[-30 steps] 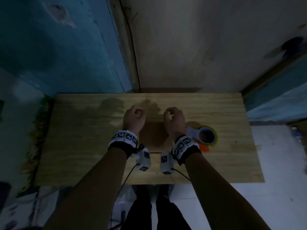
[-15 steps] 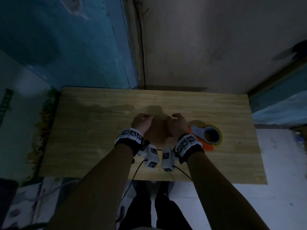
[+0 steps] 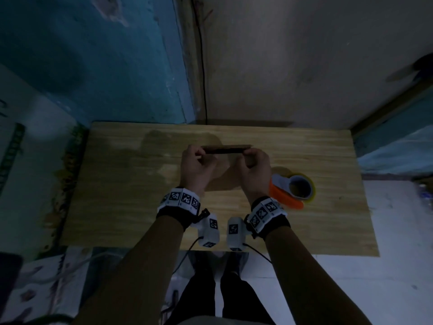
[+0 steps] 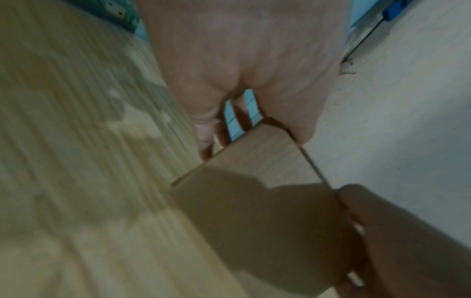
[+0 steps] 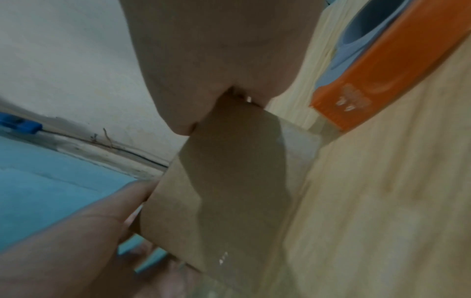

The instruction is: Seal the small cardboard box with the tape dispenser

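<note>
Cardboard box (image 3: 225,170) sat mid-tabletop (image 3: 117,184), far flap pinched at each end by left hand (image 3: 196,167) and right hand (image 3: 254,171). Tape dispenser (image 3: 291,191) lay just right, untouched. Risk: flap likely springs open when one hand lets go to fetch it.

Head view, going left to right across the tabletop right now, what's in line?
Left hand pinching the flat brown cardboard box → right hand pinching its other end → orange-handled tape dispenser with its yellow-rimmed roll, all on the light wooden table.
</note>
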A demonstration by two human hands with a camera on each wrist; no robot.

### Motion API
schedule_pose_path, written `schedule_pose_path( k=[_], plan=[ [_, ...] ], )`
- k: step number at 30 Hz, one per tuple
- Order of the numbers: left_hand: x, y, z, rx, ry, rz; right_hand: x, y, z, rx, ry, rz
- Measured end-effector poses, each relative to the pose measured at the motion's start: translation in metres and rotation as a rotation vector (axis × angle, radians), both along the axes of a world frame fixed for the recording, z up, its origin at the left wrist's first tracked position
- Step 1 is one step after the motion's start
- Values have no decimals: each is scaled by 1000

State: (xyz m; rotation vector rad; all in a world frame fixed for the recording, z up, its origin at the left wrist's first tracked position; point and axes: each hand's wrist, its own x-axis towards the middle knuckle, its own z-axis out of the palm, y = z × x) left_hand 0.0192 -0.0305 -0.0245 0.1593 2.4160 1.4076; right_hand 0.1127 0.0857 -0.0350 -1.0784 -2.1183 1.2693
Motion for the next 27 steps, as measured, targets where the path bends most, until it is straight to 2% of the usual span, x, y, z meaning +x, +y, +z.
schedule_pose_path(
  k=[5, 7, 11, 16, 20, 23, 25, 27],
  plan=[
    [18, -18, -15, 137, -6, -9, 19, -10, -12, 26, 18, 26],
    [22, -25, -24, 161, -3, -84, 27, -13, -20, 24, -12, 70],
    [27, -36, -40, 78, 78, -223, 35, -18, -25, -49, 52, 72],
    [28, -41, -47, -10, 109, -264, 41, -17, -26, 57, -118, 143],
    [35, -37, -46, -20, 153, -223, 52, -18, -28, 41, -175, 196],
    [37, -33, -44, -19, 143, -195, 61, -8, -27, 161, -191, 265],
    [37, -33, -44, -11, 138, -201, 71, 4, -25, 292, -219, 232],
    [37, -33, -44, -7, 132, -201, 83, 20, -27, 396, -332, 152]
  ],
)
